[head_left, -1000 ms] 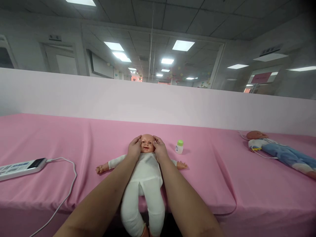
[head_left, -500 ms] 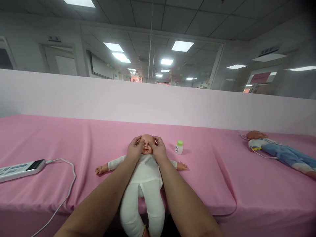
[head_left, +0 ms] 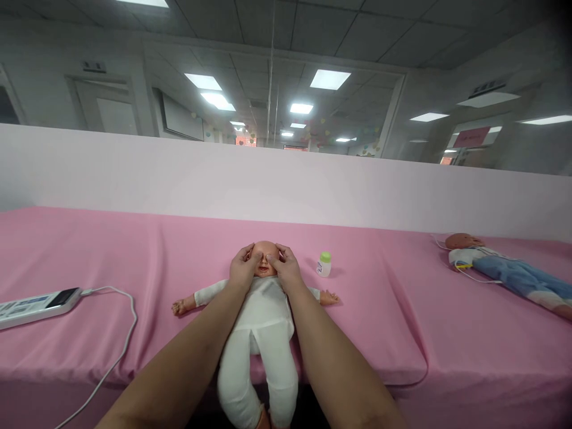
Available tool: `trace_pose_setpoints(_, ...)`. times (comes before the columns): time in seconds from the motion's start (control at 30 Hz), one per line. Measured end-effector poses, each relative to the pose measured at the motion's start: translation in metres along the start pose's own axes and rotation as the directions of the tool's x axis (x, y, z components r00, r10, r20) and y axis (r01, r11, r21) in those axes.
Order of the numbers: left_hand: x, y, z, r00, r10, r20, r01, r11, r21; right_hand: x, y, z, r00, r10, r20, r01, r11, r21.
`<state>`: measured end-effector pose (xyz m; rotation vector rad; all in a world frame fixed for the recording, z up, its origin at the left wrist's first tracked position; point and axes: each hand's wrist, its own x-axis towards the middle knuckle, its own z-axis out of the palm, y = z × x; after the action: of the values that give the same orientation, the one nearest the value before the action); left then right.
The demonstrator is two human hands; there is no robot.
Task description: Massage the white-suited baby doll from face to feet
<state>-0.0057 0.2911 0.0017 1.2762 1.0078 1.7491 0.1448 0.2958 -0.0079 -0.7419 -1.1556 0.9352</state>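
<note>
A baby doll (head_left: 263, 310) in a white suit lies on its back on the pink cloth (head_left: 134, 280), legs hanging over the near edge. My left hand (head_left: 242, 269) cups the left side of its head, thumb laid across the face near the eye. My right hand (head_left: 286, 268) cups the other side, its thumb also on the face. Both thumbs nearly meet over the doll's nose. Only the forehead and mouth of the doll show between them.
A small bottle with a green cap (head_left: 324, 264) stands just right of the doll's head. A second doll in blue trousers (head_left: 500, 271) lies at the far right. At the left lies a white device (head_left: 36, 305) with a white cable (head_left: 120, 339). A pale partition (head_left: 286, 185) runs behind.
My thumbs slid inward from the doll's temples onto its face, covering the eyes. The view shifted slightly.
</note>
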Motion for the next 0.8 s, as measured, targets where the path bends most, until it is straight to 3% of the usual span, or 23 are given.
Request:
trace_pose_setpoints(0.23,-0.001,-0.001,0.0,0.999,0.04,0.004,-0.04,0.998,0.047,-0.004,-0.012,0.004,0.999,-0.022,-0.038,0.019,0.997,-0.07)
trace_pose_setpoints(0.4,-0.001,0.003,0.001,0.999,0.022,-0.03,-0.02,0.998,0.054,-0.001,-0.005,0.002,0.998,-0.064,-0.022,0.062,0.992,-0.11)
trace_pose_setpoints(0.67,0.003,-0.001,0.0,0.996,-0.067,-0.05,0.066,0.998,-0.01,0.004,0.007,-0.004,0.999,0.024,0.023,-0.025,0.998,0.052)
trace_pose_setpoints(0.8,0.002,-0.003,-0.001,1.0,0.005,0.003,-0.005,1.0,0.006,-0.003,-0.005,-0.001,0.999,-0.012,0.03,0.015,0.994,-0.106)
